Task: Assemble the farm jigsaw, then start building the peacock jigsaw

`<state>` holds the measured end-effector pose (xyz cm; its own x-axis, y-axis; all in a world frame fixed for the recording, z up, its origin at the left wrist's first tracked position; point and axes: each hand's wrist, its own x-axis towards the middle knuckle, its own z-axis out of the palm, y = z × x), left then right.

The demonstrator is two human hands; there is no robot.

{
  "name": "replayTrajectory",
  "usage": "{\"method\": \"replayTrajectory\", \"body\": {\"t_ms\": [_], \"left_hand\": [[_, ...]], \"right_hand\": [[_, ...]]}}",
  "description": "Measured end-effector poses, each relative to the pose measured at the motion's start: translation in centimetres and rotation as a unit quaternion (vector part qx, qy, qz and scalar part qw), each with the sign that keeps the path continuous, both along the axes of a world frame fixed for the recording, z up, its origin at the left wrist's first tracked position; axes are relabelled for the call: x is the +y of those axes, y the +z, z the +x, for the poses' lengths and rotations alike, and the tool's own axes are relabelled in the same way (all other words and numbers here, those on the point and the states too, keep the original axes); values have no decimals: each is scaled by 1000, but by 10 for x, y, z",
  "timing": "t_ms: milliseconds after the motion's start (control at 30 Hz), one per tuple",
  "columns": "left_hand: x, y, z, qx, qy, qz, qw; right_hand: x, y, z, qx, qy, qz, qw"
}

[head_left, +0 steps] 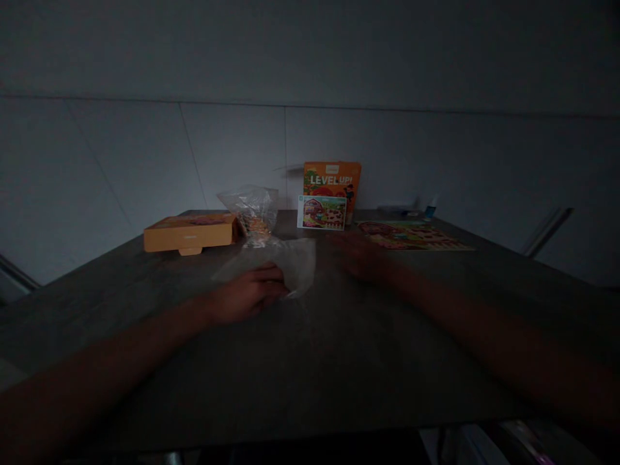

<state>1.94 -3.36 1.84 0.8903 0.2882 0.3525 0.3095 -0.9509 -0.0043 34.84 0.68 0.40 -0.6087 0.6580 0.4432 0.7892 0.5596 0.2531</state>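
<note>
Pale panelled wall (232, 142), dark tabletop (310, 381), small bottle (430, 210)

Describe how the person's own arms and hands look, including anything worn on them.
The left forearm and right forearm show no sleeves, watch or bracelet. The left hand and right hand are ungloved. Dim light, plus blur on the right hand, hides any rings or small markings.

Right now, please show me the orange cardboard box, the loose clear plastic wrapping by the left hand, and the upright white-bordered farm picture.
Orange box (194, 234), head view: front side.
Clear plastic wrapping (299, 259), head view: right part.
Farm picture (322, 213), head view: printed middle.
</note>
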Motion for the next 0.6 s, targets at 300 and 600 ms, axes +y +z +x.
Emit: {"method": "replayTrajectory", "body": {"t_ms": [300,600], "left_hand": [[5,-9,7,-97,71,74,990],[59,-37,-8,-89,376,-85,918]], "right_hand": [[16,8,25,66,70,135,986],[5,16,179,263,-337,124,895]]}}
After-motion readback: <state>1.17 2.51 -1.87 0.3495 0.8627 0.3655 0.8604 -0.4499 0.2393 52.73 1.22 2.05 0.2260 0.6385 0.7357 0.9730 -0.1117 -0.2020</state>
